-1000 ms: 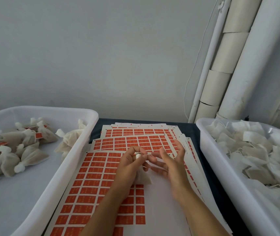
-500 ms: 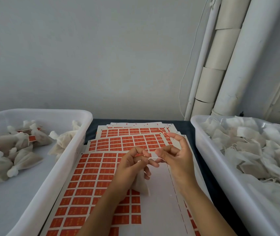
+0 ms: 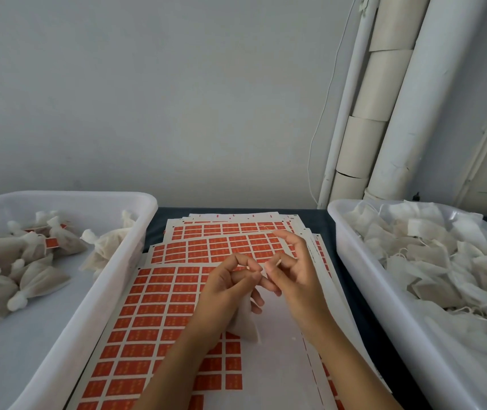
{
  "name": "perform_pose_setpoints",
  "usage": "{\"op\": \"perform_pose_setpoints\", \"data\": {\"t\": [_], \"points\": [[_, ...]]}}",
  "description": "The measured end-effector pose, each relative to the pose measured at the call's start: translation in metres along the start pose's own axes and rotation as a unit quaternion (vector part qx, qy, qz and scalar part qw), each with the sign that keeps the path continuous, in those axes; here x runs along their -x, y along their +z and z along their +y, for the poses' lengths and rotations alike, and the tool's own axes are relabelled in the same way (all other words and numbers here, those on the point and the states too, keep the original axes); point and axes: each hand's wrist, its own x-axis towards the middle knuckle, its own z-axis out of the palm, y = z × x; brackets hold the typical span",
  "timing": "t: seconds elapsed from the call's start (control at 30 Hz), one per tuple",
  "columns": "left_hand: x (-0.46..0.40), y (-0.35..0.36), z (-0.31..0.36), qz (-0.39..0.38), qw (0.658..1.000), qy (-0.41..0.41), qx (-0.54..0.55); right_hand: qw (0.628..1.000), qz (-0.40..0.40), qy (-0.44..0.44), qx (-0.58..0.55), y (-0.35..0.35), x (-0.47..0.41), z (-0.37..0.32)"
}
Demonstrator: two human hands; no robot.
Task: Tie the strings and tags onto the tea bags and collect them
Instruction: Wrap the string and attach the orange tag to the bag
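— Tea bag (image 3: 243, 321): where is it?
— In my left hand (image 3: 224, 288), above the sheets of orange tags (image 3: 159, 303) on the worktop (image 3: 319, 218). I pinch its gathered neck between thumb and forefinger; the body hangs below my palm.
— And your right hand (image 3: 295, 276)?
— Its thumb and forefinger pinch the string (image 3: 266, 269) just beside the neck, the other fingers spread.
— The trays?
— The left tray (image 3: 112, 279) holds tied bags (image 3: 29, 261) with tags. The right tray (image 3: 363, 273) is heaped with untied bags (image 3: 431, 261) and loose strings.
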Motion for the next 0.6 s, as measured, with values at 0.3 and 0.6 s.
{"op": "perform_pose_setpoints", "data": {"t": [0.3, 0.6], "points": [[0.0035, 0.0018, 0.0072, -0.085, 0.996, 0.002, 0.034, 0.998, 0.005, 0.0, -0.056, -0.0026, -0.0007, -0.008], [0.0024, 0.0007, 0.0065, -0.051, 0.998, -0.027, 0.027, 0.999, 0.015, -0.017, -0.033, -0.0046, -0.0016, -0.0024]]}}
